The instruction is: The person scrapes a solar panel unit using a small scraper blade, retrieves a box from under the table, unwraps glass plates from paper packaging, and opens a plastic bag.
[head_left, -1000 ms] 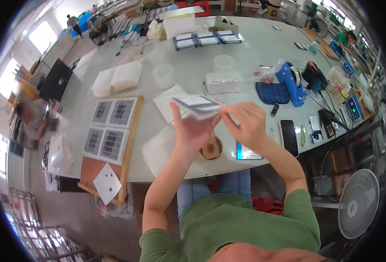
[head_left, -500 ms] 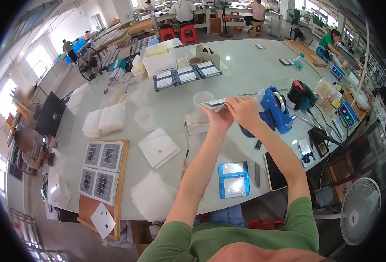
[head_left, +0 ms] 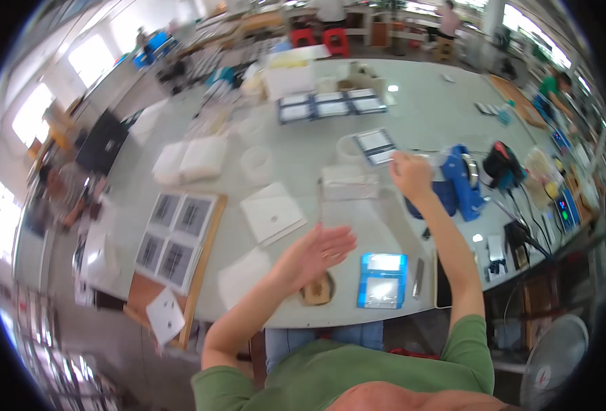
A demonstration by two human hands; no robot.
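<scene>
My right hand is stretched over the table, its fingers closed on the corner of a flat panel with a white face and dark border. The panel is beside a clear round cup. Above the near part of the table, my left hand has its fingers extended and holds nothing. Below it is a brown object in a round holder. A blue-framed panel lies to its right. White square sheets lie beyond my left hand.
Three dark-framed panels stand before a white box. At left, a wooden board bears four patterned panels. A blue tape dispenser, a dark phone and a fan are at right. Other people sit around the room.
My hands have parted. My left hand has let go and drawn back toward the near edge, while my right hand keeps the panel, now farther out over the table. The view has shifted.
</scene>
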